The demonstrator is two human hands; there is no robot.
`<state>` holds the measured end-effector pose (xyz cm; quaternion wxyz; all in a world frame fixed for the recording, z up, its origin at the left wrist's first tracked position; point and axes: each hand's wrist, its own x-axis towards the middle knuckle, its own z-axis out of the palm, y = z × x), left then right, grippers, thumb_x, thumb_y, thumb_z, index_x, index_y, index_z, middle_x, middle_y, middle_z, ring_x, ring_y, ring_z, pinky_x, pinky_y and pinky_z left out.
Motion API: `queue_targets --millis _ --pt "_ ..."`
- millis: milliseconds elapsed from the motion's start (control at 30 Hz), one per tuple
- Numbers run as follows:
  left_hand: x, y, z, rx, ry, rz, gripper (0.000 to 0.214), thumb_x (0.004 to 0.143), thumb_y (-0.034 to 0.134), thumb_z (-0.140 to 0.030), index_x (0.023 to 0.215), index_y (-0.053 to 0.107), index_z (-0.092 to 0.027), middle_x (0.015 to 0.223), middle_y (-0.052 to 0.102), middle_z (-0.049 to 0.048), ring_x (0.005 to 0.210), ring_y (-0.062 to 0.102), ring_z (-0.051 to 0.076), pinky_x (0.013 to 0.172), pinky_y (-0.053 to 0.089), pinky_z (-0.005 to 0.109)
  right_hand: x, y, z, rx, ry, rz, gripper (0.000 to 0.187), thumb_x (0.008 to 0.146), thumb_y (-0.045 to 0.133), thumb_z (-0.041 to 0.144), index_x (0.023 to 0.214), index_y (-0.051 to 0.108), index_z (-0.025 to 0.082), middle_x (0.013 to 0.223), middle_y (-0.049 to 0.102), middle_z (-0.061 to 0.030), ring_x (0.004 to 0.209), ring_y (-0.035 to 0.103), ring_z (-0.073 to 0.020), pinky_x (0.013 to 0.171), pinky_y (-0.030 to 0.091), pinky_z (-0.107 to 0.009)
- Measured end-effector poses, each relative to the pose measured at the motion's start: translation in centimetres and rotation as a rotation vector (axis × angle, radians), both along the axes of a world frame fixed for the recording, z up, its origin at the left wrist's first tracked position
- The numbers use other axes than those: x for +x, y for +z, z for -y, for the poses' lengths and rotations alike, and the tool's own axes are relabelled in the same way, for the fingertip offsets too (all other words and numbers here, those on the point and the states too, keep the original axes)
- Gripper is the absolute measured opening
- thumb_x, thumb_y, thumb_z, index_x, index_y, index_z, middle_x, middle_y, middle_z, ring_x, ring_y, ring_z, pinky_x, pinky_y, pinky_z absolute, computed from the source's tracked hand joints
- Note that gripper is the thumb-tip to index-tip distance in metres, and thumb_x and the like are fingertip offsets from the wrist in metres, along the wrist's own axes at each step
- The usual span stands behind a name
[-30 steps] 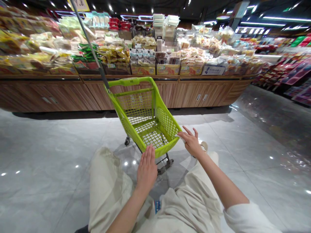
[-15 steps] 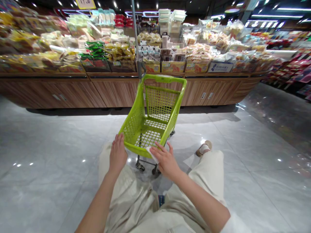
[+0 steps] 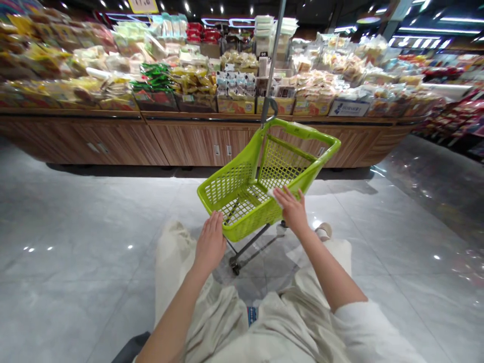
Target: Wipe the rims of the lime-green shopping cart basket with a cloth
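**Both hands on a lime-green trolley in the snack aisle**

So I've got my knees apart in pale baggy trousers (image 3: 174, 272), with a blue patterned patch (image 3: 252, 315) peeking out between my legs and one light-coloured shoe (image 3: 324, 231) past my right knee.

Right in front of me is the green trolley (image 3: 245, 229), sitting askew: low end by my left hand (image 3: 210, 239), handle end up and away to the right. That left hand lies on the near rim, fingers together (thumb's hidden, so I can't tell if it's really gripping or just resting). My right hand (image 3: 294, 209) has a thin white sheet (image 3: 276, 196) held under its fingers against the rim on the right side, outer fingers a bit spread. Paper or cloth? Can't tell.

Below the basket, the front wheels (image 3: 235, 267) stand on the shiny grey floor (image 3: 94, 227). At the far end, a grey pole (image 3: 278, 45) rises from beside the handle.

Past that there's a wood-grain counter (image 3: 200, 143) stacked with bagged snacks (image 3: 234, 83), a yellow price sign (image 3: 143, 5) up top, then bright strip lights (image 3: 440, 30) on the dark ceiling.
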<state>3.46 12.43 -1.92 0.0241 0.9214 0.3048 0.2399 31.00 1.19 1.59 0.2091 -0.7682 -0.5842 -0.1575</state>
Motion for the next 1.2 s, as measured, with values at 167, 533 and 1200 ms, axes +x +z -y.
queue_targets --millis 167,533,1200 --pt "1.9 -0.1 3.6 -0.035 -0.098 -0.006 0.072 0.081 0.043 -0.004 0.151 0.024 -0.008 0.154 0.040 0.0185 0.147 0.032 0.027 0.119 0.033 0.047 -3.9 -1.4 0.7 0.047 -0.027 0.018 0.070 0.080 0.036 -0.003 0.145 0.045 0.021 0.150 0.049 -0.0080 0.143 0.039 -0.0207 0.121 -0.002 -0.052" --pt "3.5 -0.4 6.5 0.002 -0.057 -0.029 0.083 0.078 0.046 -0.003 0.155 0.013 -0.006 0.157 0.034 0.0189 0.147 0.029 0.028 0.119 0.032 0.045 -0.7 -1.9 4.4 0.097 -0.022 0.064 0.074 0.077 0.036 -0.006 0.143 0.047 0.027 0.144 0.056 -0.0034 0.143 0.040 -0.0192 0.120 -0.009 -0.055" --pt "5.2 -0.7 8.3 -0.023 0.009 0.013 0.084 0.078 0.048 -0.005 0.154 0.013 -0.003 0.158 0.031 0.0219 0.150 0.021 0.027 0.121 0.029 0.047 -8.5 -2.5 3.0 0.090 -0.025 -0.055 0.070 0.076 0.038 -0.004 0.140 0.051 0.022 0.143 0.057 -0.0084 0.139 0.045 -0.0186 0.121 -0.007 -0.050"
